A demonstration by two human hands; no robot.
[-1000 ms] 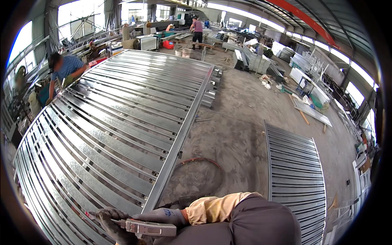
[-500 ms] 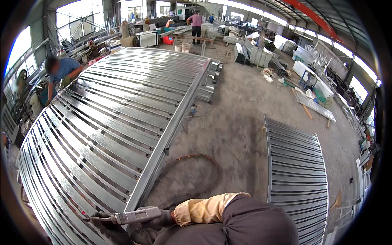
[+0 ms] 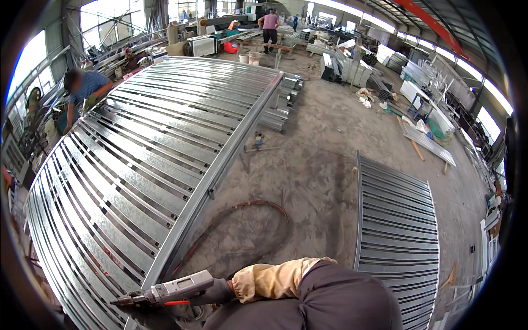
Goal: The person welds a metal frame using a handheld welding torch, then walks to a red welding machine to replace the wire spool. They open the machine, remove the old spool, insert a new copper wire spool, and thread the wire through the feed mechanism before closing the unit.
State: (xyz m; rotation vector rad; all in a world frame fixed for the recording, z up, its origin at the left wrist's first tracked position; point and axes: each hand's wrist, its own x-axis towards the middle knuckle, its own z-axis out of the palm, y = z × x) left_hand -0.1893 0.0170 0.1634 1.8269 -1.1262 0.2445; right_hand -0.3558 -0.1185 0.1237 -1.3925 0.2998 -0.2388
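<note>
A grey rivet gun [image 3: 181,286] lies level near the lower edge, its thin nose pointing left over the rail of a large slatted metal panel [image 3: 132,181]. My right hand [image 3: 218,292], in a dark glove below a tan sleeve, is closed round the tool's rear part. My left hand [image 3: 151,319], also dark-gloved, is just under the nose at the panel's near corner. Its fingers are in shadow and partly hidden by the tool, so their grip does not show. A short red piece [image 3: 177,302] shows beneath the tool's body.
A reddish hose [image 3: 250,203] loops on the concrete floor beside the panel. A smaller slatted panel [image 3: 396,231] lies to the right. A person in blue [image 3: 88,88] bends at the far left edge; another in pink [image 3: 270,25] stands at the back. Metal stock [image 3: 275,118] is stacked beyond the panel.
The rivet gun has tilted, its rear end rising and its nose dipping slightly. My left hand has dropped lower beneath the nose. The view has shifted a little, with more of the hose showing.
</note>
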